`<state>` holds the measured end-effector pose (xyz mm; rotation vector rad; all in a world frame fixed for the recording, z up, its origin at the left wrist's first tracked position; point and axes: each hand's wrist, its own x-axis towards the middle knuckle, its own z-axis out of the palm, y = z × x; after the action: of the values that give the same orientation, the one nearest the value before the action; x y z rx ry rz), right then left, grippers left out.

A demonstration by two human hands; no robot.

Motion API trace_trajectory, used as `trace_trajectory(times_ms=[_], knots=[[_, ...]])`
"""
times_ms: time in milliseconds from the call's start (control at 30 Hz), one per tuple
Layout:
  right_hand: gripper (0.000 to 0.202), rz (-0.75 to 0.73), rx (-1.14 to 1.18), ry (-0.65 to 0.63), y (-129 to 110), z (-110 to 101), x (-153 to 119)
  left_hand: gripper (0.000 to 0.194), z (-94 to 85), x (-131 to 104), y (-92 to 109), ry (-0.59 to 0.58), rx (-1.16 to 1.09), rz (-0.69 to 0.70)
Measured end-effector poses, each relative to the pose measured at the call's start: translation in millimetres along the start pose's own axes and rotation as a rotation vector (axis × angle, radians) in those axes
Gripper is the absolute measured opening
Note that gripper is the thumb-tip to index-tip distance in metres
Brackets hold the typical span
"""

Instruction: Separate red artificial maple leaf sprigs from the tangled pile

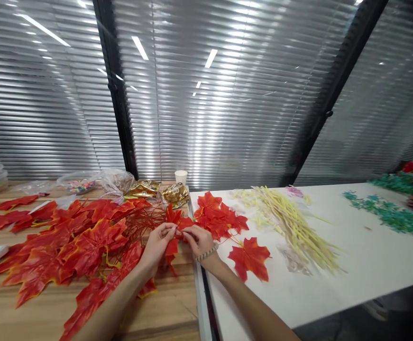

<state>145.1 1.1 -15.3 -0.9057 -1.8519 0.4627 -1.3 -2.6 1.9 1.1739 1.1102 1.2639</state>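
Clearly light and floppy, the red fabric leaf [173, 233] sits pinched between the left hand [158, 244] and right hand [199, 240] over the counter [178, 308] seam — best held at its stiffer stem, not the blade, which probably creases easily.

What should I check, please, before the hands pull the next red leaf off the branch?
1. Left hand pinching the leaf: ok.
2. Right hand fingers meeting it at the stem: ok.
3. Branch lying flat on the wood table: ok.
4. Bare space on the white table beside the loose leaves: ok.
5. Whether the leaf has come free of its stem: cannot tell.
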Motion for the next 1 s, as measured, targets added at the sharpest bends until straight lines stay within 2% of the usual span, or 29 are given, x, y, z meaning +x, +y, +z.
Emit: trace_trajectory(times_ms=[100,267,400,500,600,800,1000], knots=[[0.018,0.02,-0.052,0.003,-1,0,-1,0.042,3.8,-3,3,-0.01,0.016,0.033],[0.019,0.061,-0.082,0.036,0,-2,-1,0.045,5.1,-4,4,-0.11,0.045,0.095],[0.019,0.062,-0.042,0.066,-1,-3,1,0.044,-0.1,1,2,-0.066,0.124,0.143],[0.018,0.106,0.052,0.13,1,-4,3,0.042,-3.3,2,6,-0.004,0.163,0.191],[0.019,0.225,0.195,0.179,4,-4,5,0.044,-3.6,1,11,0.012,0.166,0.217],[0.021,0.361,0.574,0.188,5,-2,7,0.052,2.8,-6,16,-0.099,0.125,0.267],[0.021,0.375,0.666,0.124,-2,-2,6,0.047,4.6,-6,9,-0.166,0.187,0.354]])
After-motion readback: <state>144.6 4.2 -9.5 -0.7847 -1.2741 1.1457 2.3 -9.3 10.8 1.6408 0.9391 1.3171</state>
